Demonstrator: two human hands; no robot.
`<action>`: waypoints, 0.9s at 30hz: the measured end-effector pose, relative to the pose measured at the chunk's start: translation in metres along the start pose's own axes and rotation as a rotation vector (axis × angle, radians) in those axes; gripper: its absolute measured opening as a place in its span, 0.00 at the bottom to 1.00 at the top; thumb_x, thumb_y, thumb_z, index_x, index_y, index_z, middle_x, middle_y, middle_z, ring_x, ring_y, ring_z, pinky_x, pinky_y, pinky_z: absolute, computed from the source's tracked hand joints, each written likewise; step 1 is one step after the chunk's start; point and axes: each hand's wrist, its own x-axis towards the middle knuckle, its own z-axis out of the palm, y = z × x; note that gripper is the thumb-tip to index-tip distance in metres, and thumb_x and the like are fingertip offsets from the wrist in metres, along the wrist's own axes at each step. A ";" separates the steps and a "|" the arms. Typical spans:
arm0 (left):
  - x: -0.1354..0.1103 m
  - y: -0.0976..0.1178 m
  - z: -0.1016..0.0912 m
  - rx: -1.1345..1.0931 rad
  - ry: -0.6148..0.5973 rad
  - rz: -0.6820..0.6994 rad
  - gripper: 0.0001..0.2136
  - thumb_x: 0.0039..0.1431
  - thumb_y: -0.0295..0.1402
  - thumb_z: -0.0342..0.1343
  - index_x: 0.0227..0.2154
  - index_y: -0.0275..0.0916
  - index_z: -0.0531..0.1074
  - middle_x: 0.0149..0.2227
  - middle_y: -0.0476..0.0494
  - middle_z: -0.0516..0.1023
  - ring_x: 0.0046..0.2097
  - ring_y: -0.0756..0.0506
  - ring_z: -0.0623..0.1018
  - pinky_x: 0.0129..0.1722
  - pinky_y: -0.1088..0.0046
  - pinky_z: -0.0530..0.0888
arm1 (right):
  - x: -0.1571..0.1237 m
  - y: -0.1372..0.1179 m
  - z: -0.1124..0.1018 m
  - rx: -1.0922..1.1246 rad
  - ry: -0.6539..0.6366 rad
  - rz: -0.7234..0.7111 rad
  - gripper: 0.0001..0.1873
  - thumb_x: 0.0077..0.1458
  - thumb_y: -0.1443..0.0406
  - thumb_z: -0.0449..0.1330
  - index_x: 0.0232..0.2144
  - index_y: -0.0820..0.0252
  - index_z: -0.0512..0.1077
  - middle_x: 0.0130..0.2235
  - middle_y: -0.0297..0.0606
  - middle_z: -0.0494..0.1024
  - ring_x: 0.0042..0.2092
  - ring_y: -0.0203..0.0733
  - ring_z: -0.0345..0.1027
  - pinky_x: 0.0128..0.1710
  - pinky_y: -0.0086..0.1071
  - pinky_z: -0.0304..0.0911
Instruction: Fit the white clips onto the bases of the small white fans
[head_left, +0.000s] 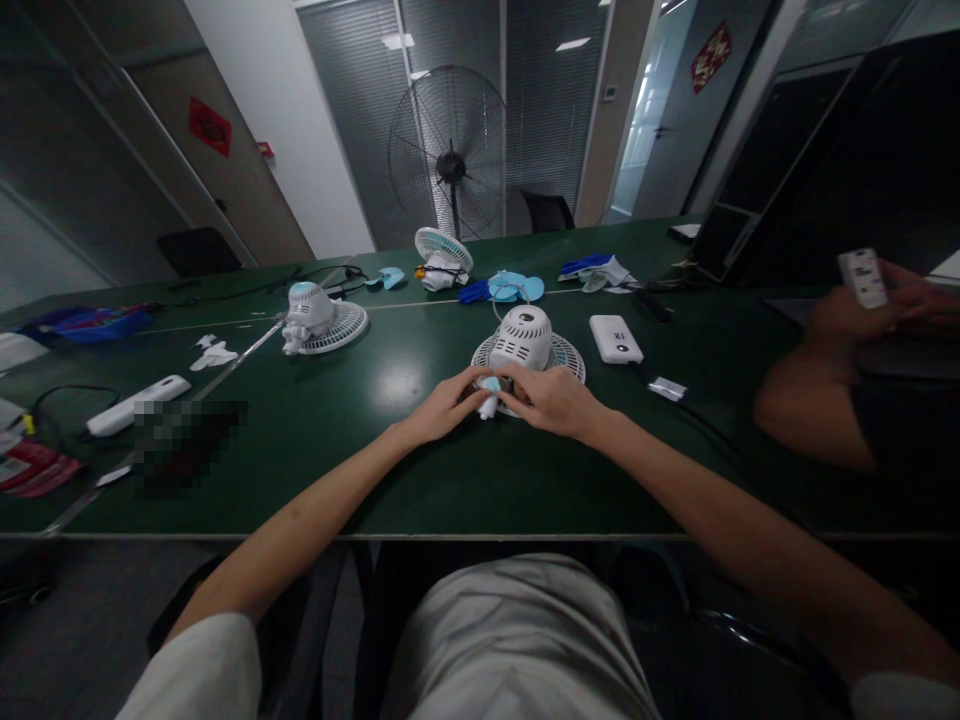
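A small white fan (523,340) lies grille down on the green table (390,470) in front of me, its vented motor housing upward. At its near side, a small white piece with a light-blue part (489,398) sticks out between my hands. My left hand (444,405) is closed on the left of this piece, thumb and fingers pinching it. From the right, my right hand (559,402) is closed on the same piece, its wrist beside the grille. My fingers hide how the piece joins the fan.
Another small fan (311,320) lies to the left; a third (442,260) stands behind. A white box-shaped device (615,340) sits right of my fan. Light-blue fan blades (514,287), gloves (596,270) and a white power strip (139,405) lie around. At right, a person's hand (919,295) holds a white object (862,278).
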 end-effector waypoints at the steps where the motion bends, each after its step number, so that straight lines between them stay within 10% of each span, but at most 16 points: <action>1: 0.000 0.000 0.000 0.003 -0.002 -0.001 0.18 0.74 0.42 0.48 0.61 0.42 0.64 0.43 0.43 0.76 0.41 0.44 0.76 0.43 0.68 0.72 | -0.001 0.004 0.000 -0.006 -0.001 -0.047 0.22 0.70 0.58 0.56 0.61 0.62 0.67 0.42 0.43 0.83 0.33 0.41 0.76 0.31 0.32 0.64; 10: 0.000 -0.002 -0.001 -0.004 0.005 -0.008 0.18 0.74 0.42 0.49 0.61 0.42 0.65 0.43 0.45 0.76 0.41 0.45 0.76 0.44 0.68 0.72 | -0.003 0.011 0.005 -0.092 0.073 -0.088 0.20 0.71 0.58 0.55 0.60 0.59 0.69 0.47 0.44 0.83 0.39 0.44 0.79 0.33 0.34 0.68; 21: 0.000 0.001 0.001 0.031 0.014 0.001 0.18 0.74 0.43 0.48 0.60 0.41 0.65 0.43 0.44 0.76 0.41 0.44 0.75 0.43 0.68 0.72 | 0.008 -0.013 0.013 0.024 0.063 0.221 0.15 0.70 0.59 0.54 0.36 0.61 0.74 0.27 0.36 0.78 0.27 0.37 0.69 0.28 0.31 0.54; 27: 0.001 0.000 0.001 0.009 0.003 -0.003 0.19 0.74 0.43 0.48 0.61 0.41 0.65 0.42 0.44 0.76 0.40 0.45 0.76 0.42 0.69 0.72 | 0.004 -0.008 0.008 0.028 0.036 0.165 0.16 0.71 0.57 0.53 0.43 0.61 0.74 0.30 0.37 0.79 0.29 0.38 0.72 0.29 0.31 0.57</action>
